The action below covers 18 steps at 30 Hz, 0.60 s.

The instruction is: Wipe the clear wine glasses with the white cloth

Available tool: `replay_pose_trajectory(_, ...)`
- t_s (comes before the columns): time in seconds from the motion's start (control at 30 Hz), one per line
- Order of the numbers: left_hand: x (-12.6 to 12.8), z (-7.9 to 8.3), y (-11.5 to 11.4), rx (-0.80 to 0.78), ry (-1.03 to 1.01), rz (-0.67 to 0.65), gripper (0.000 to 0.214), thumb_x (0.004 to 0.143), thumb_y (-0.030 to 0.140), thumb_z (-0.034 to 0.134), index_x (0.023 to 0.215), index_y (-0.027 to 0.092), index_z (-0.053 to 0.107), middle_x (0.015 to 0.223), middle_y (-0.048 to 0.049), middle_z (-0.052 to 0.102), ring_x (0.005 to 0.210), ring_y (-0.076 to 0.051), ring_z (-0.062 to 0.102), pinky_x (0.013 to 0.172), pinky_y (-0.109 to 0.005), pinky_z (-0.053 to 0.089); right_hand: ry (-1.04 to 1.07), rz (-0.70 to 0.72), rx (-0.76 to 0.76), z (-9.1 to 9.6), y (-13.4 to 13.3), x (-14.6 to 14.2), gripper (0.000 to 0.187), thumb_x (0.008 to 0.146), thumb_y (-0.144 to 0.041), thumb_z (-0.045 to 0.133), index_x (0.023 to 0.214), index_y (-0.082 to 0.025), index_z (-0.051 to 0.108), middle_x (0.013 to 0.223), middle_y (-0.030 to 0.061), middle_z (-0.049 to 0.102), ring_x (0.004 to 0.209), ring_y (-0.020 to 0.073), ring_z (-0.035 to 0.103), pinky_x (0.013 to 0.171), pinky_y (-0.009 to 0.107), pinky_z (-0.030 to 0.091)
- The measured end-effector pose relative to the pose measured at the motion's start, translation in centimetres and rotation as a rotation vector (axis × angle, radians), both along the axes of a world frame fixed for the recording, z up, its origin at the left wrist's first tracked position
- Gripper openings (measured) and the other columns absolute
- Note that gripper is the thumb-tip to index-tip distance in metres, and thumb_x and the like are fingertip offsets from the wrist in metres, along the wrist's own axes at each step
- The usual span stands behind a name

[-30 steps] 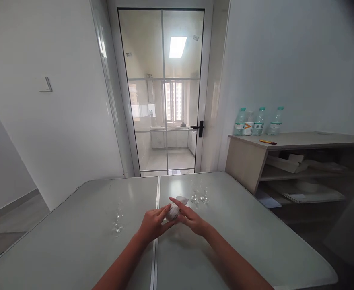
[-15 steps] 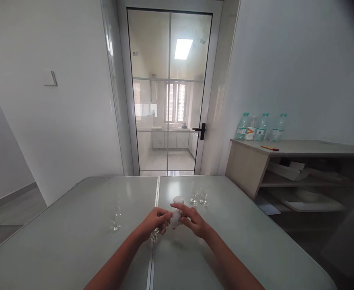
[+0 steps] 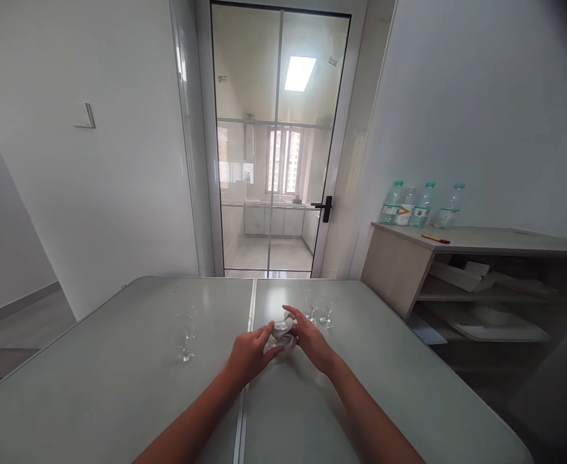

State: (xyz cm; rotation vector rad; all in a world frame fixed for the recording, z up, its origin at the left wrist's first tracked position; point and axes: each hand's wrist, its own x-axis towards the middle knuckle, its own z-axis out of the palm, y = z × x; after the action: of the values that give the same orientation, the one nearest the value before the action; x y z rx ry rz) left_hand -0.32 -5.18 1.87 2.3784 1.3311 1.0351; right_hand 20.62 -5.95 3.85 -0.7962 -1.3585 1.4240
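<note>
Above the middle of the table, a crumpled white cloth (image 3: 282,328) is bunched between both hands. My left hand (image 3: 250,353) is closed around a small stemmed glass, mostly hidden now by the fingers and cloth; its foot showed below this hand a moment earlier. My right hand (image 3: 312,343) grips the cloth from the right, with its index finger raised over it. Beyond the right hand stand two clear stemmed glasses, one partly behind the fingers and another stemmed glass (image 3: 326,316) beside it. Farther left, more clear stemware (image 3: 185,348) stands upright.
The pale glossy table (image 3: 119,399) has a metal seam (image 3: 252,309) running down its middle. At the right, a wooden shelf unit (image 3: 394,258) carries plastic bottles (image 3: 422,206), a paper cup (image 3: 404,212) and a yellow-red pen (image 3: 435,238). A glass door (image 3: 293,251) stands behind the table.
The left hand has turned and risen over the cloth, hiding the glass foot that showed below it. The right index finger has lifted, and the cloth is bunched tighter. The view has shifted slightly.
</note>
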Motion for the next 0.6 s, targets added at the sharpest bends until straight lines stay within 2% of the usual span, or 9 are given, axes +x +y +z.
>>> replay_pose_trajectory(0.07,0.4,0.4,-0.3,-0.118,-0.109,-0.055,0.045,0.083,0.053,0.07,0.115,0.021,0.074,0.084,-0.0072,0.076,0.069,-0.021,0.067,0.069,-0.028,0.047,-0.024,0.013,0.035,0.1,-0.2,0.1,0.064,0.097,-0.066,0.046,0.148,-0.029,0.048,0.105,0.006,0.065,0.095,0.0226,0.061,0.089,0.038,0.047)
replay_pose_trajectory(0.1,0.6,0.7,-0.4,-0.227,-0.191,-0.103,0.044,0.084,0.057,0.068,0.106,0.02,0.076,0.073,-0.0041,0.072,0.061,-0.018,0.063,0.063,-0.027,0.045,-0.061,0.01,0.063,0.2,-0.4,0.3,0.062,0.097,-0.065,0.046,0.147,-0.029,0.05,0.105,0.0058,0.065,0.095,0.0227,0.06,0.09,0.039,0.047)
replay_pose_trajectory(0.2,1.0,1.5,-0.7,-0.674,-0.459,-0.266,0.056,0.083,0.069,0.061,0.076,0.014,0.071,0.054,0.0004,0.057,0.044,-0.012,0.051,0.048,-0.024,0.038,-0.215,0.002,0.175,0.7,-0.8,0.8,0.055,0.1,-0.061,0.042,0.142,-0.029,0.058,0.117,0.0063,0.065,0.104,0.0248,0.058,0.099,0.041,0.043)
replay_pose_trajectory(0.3,0.7,1.9,-0.6,-1.057,-0.608,-0.389,0.058,0.08,0.07,0.066,0.069,0.012,0.065,0.054,-0.0013,0.058,0.041,-0.01,0.05,0.045,-0.023,0.036,-0.352,0.047,0.336,1.3,-0.9,1.4,0.052,0.102,-0.059,0.04,0.136,-0.028,0.064,0.13,0.0065,0.064,0.116,0.0269,0.056,0.103,0.041,0.041)
replay_pose_trajectory(0.4,0.0,2.0,-0.2,-1.325,-0.706,-0.444,0.054,0.08,0.066,0.069,0.083,0.012,0.067,0.068,-0.0057,0.068,0.044,-0.007,0.05,0.046,-0.02,0.036,-0.419,0.09,0.463,1.1,-0.6,2.0,0.052,0.1,-0.059,0.042,0.131,-0.025,0.068,0.116,0.0079,0.07,0.095,0.0235,0.062,0.085,0.035,0.048)
replay_pose_trajectory(0.47,-0.2,1.9,0.0,-1.417,-0.728,-0.417,0.053,0.081,0.066,0.067,0.084,0.013,0.066,0.069,-0.006,0.069,0.042,-0.006,0.046,0.045,-0.019,0.034,-0.409,0.093,0.487,0.8,-0.5,2.1,0.053,0.099,-0.06,0.045,0.129,-0.023,0.068,0.103,0.0072,0.07,0.079,0.0196,0.061,0.072,0.031,0.049)
replay_pose_trajectory(0.5,-0.2,1.9,0.0,-1.416,-0.718,-0.406,0.054,0.082,0.067,0.065,0.083,0.013,0.065,0.068,-0.006,0.069,0.041,-0.005,0.044,0.044,-0.019,0.033,-0.398,0.091,0.485,0.7,-0.5,2.1,0.054,0.098,-0.06,0.047,0.13,-0.022,0.068,0.097,0.0064,0.07,0.074,0.0184,0.059,0.069,0.03,0.048)
replay_pose_trajectory(0.53,-0.1,1.9,0.0,-1.371,-0.692,-0.399,0.056,0.082,0.068,0.063,0.081,0.012,0.065,0.067,-0.0062,0.069,0.041,-0.006,0.043,0.044,-0.02,0.032,-0.388,0.079,0.478,0.6,-0.5,2.1,0.054,0.097,-0.06,0.048,0.131,-0.022,0.067,0.093,0.0055,0.069,0.072,0.0179,0.059,0.069,0.03,0.048)
replay_pose_trajectory(0.6,0.1,1.8,-0.1,-1.153,-0.597,-0.384,0.06,0.084,0.071,0.059,0.081,0.012,0.067,0.067,-0.0063,0.069,0.041,-0.007,0.044,0.045,-0.022,0.033,-0.367,0.027,0.434,0.7,-0.6,1.7,0.053,0.098,-0.06,0.048,0.132,-0.024,0.066,0.094,0.005,0.067,0.078,0.0194,0.059,0.075,0.032,0.049)
